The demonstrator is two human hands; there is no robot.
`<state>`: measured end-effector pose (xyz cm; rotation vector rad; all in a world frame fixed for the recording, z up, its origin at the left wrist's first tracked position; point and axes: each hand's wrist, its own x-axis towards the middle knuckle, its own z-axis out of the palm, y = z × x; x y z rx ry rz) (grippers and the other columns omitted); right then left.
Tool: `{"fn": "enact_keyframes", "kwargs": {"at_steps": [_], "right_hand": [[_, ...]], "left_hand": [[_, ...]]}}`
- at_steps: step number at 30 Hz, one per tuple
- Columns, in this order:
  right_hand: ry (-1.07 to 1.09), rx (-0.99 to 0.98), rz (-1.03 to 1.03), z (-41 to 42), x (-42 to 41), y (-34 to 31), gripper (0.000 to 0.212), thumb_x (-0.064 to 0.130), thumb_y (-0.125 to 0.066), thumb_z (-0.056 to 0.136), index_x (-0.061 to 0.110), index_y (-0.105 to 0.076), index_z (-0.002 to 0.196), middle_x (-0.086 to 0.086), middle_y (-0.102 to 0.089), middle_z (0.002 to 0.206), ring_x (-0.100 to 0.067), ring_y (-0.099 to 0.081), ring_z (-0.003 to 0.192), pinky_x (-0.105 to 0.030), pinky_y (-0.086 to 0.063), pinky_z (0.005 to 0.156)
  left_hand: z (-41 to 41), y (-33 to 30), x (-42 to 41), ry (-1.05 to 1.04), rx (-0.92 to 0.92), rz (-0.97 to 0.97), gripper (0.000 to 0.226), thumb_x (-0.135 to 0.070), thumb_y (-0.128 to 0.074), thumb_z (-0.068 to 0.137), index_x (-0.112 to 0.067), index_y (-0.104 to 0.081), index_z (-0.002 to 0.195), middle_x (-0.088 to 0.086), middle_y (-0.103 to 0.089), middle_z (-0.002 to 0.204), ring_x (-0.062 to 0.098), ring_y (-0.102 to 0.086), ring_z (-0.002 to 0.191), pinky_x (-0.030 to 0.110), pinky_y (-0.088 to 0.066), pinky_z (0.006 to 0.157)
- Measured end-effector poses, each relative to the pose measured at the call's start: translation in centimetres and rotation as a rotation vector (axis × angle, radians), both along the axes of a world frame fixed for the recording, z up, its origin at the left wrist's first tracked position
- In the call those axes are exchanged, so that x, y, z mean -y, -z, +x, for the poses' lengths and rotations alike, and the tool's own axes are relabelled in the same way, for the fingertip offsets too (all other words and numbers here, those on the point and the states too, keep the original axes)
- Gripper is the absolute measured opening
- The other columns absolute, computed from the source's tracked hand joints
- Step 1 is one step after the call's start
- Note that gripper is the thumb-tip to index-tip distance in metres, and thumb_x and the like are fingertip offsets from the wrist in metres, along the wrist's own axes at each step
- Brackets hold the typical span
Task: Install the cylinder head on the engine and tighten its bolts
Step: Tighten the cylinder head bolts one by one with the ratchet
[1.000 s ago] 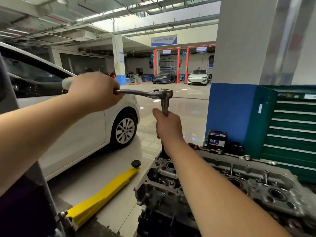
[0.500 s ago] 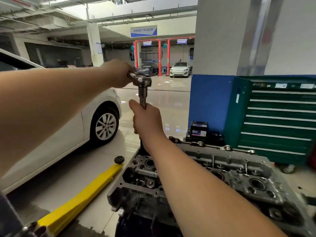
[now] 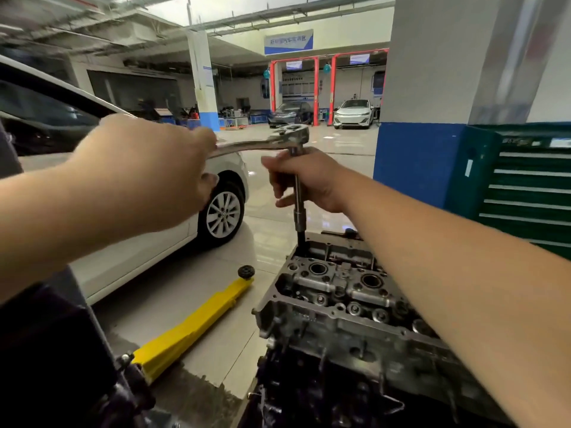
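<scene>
The left hand (image 3: 154,168) is swinging the long chrome ratchet wrench (image 3: 265,143) back out to the left: half a second ago the handle was pointing almost straight at the camera, and now it is lying crosswise again, much as it did a second ago. That is reading as one more full sweep on this bolt, so the tightening is moving along rather than finishing. The left hand's fingers are wrapped round the handle end.

The right hand (image 3: 304,180) is curling round the slim steel extension bar (image 3: 298,196) just under the ratchet head, keeping it upright. It is sitting higher on the bar than before, with more bare shaft showing beneath it. The black socket at the bottom is dropping into a well at the far left corner of the grey cast-metal cylinder head (image 3: 336,291), which is sitting on top of the dark engine block (image 3: 309,381) low in the middle of the view.

Counting up: one wrench, one extension bar, one cylinder head, two hands at work. Nearby, one yellow floor jack handle (image 3: 194,322) is lying on the tiles, one white car (image 3: 129,257) is parked at the left, one green drawer cabinet (image 3: 525,193) is standing at the right, and two cars are parked in the far bays. The bolts themselves are hidden, so their number cannot be told.
</scene>
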<state>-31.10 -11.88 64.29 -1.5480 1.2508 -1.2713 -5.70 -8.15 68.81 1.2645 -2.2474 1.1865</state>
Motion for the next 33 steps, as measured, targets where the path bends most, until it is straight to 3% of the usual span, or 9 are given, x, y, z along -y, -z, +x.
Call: {"fn": "enact_keyframes", "kwargs": {"at_steps": [5,8,12,16,18,21,26,29,33], "right_hand": [[0.125,0.259,0.013,1.0,-0.4,0.9,0.045,0.039,-0.069,0.098,0.026,-0.049,0.060,0.003,-0.035,0.052,-0.017,-0.030,0.045,-0.025,-0.026,0.044],[0.506,0.263,-0.066,2.5,-0.2,1.3,0.041,0.044,-0.067,0.093,0.022,-0.052,0.063,0.005,-0.042,0.049,-0.020,-0.036,0.049,-0.029,-0.031,0.049],[0.858,0.220,-0.156,5.3,0.2,1.3,0.040,0.044,-0.064,0.096,0.020,-0.062,0.064,0.004,-0.062,0.061,-0.021,-0.058,0.059,-0.029,-0.039,0.056],[0.976,0.193,-0.170,6.6,0.8,1.9,0.041,0.051,-0.061,0.097,0.022,-0.062,0.067,0.007,-0.062,0.062,-0.017,-0.058,0.059,-0.029,-0.038,0.056],[0.895,0.202,-0.154,5.4,0.7,1.7,0.044,0.051,-0.065,0.093,0.022,-0.059,0.061,0.009,-0.057,0.054,-0.018,-0.054,0.055,-0.030,-0.039,0.056],[0.416,0.205,-0.053,1.6,-0.1,1.7,0.040,0.045,-0.074,0.088,0.023,-0.058,0.059,0.002,-0.054,0.055,-0.021,-0.050,0.054,-0.036,-0.043,0.062],[-0.203,-0.049,0.181,-1.7,0.6,0.3,0.032,0.050,-0.074,0.089,0.019,-0.077,0.084,-0.005,-0.071,0.089,-0.024,-0.070,0.091,-0.040,-0.046,0.083],[-0.363,0.045,0.299,-1.6,1.2,0.3,0.040,0.052,-0.082,0.081,0.013,-0.073,0.077,-0.005,-0.064,0.068,-0.023,-0.063,0.067,-0.035,-0.048,0.070],[-0.302,0.158,0.258,-0.9,0.7,2.1,0.055,0.040,-0.062,0.098,0.018,-0.038,0.054,0.004,-0.027,0.044,-0.014,-0.025,0.040,-0.028,-0.027,0.050]], "left_hand": [[-1.9,-0.6,-0.1,-0.004,0.027,-0.044,0.034,-0.049,-0.047,0.103,-0.020,-0.051,0.121,0.000,-0.051,0.069,0.023,-0.054,0.055,0.031,-0.047,0.048],[-2.2,-1.5,2.7,0.067,-0.005,-0.108,0.034,-0.057,-0.046,0.102,-0.026,-0.058,0.100,-0.002,-0.048,0.061,0.019,-0.044,0.045,0.022,-0.031,0.045],[-3.6,-2.4,8.4,0.063,-0.171,0.094,0.046,-0.066,-0.047,0.101,-0.028,-0.065,0.083,-0.002,-0.057,0.061,0.017,-0.052,0.052,0.024,-0.039,0.049],[-6.6,-2.2,12.3,0.103,-0.284,0.204,0.042,-0.056,-0.049,0.105,-0.023,-0.067,0.085,0.002,-0.057,0.071,0.023,-0.054,0.070,0.038,-0.047,0.064],[-8.1,-2.3,12.8,0.121,-0.307,0.232,0.043,-0.053,-0.049,0.106,-0.019,-0.069,0.089,0.003,-0.055,0.071,0.021,-0.052,0.067,0.037,-0.047,0.063],[-8.2,-2.6,12.4,0.036,-0.292,0.257,0.050,-0.056,-0.049,0.105,-0.012,-0.069,0.099,0.006,-0.058,0.073,0.022,-0.055,0.064,0.037,-0.053,0.062],[-3.7,-2.4,6.2,-0.114,-0.084,0.221,0.043,-0.057,-0.050,0.100,-0.020,-0.069,0.109,-0.001,-0.053,0.073,0.020,-0.056,0.065,0.038,-0.059,0.067],[-3.4,-2.0,0.6,-0.039,0.061,0.217,0.042,-0.059,-0.049,0.100,-0.024,-0.064,0.118,-0.009,-0.043,0.071,0.008,-0.042,0.059,0.029,-0.043,0.053],[-4.9,-2.2,-1.8,-0.015,0.089,0.242,0.031,-0.042,-0.050,0.102,-0.021,-0.058,0.124,-0.006,-0.048,0.081,0.013,-0.054,0.071,0.036,-0.051,0.068]]}}
